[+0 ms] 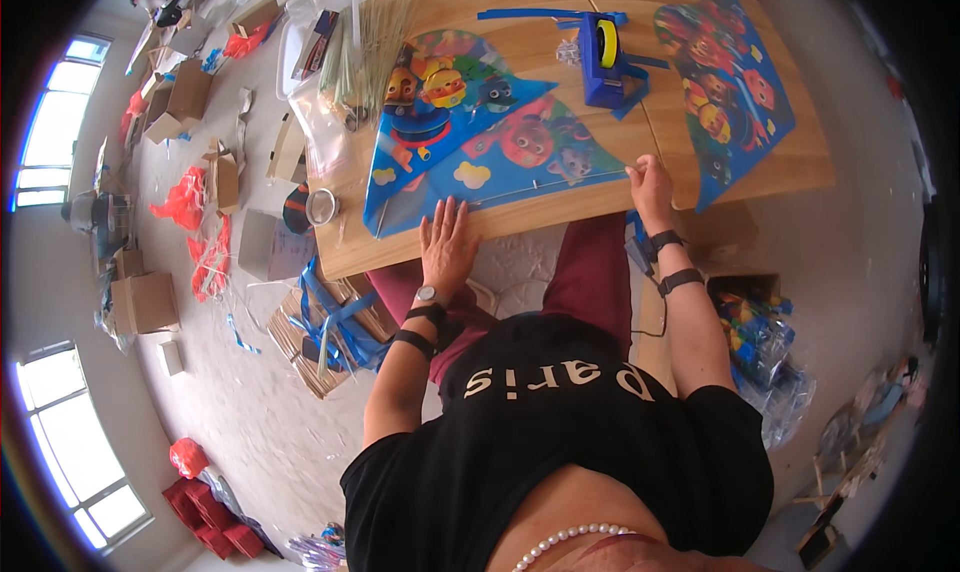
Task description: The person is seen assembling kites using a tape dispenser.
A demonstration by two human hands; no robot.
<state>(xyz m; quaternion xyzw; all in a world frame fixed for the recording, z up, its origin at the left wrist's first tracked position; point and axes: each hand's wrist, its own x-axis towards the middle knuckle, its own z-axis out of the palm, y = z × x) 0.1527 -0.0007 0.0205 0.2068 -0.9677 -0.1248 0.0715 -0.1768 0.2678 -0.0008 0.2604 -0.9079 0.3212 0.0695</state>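
A blue kite sheet (525, 147) with bright cartoon figures lies near the table's front edge, one part folded over another. Along its near edge runs a thin pale stick (540, 184). My left hand (448, 244) rests on the sheet's near edge and the table rim, fingers stretched out and holding nothing. At the sheet's right corner, my right hand (653, 187) has its fingertips pinched on the stick's end; whether they also grip the sheet is hard to see. Beyond them stands a blue tape dispenser (601, 82) with a yellow-cored roll and blue strips around it.
More printed kite sheets (728, 92) lie at the table's right. A bundle of thin sticks (385, 47) and clear plastic bags sit at the left, near a round clear container (322, 207). Cardboard boxes (145, 302) and red bags (182, 200) litter the floor.
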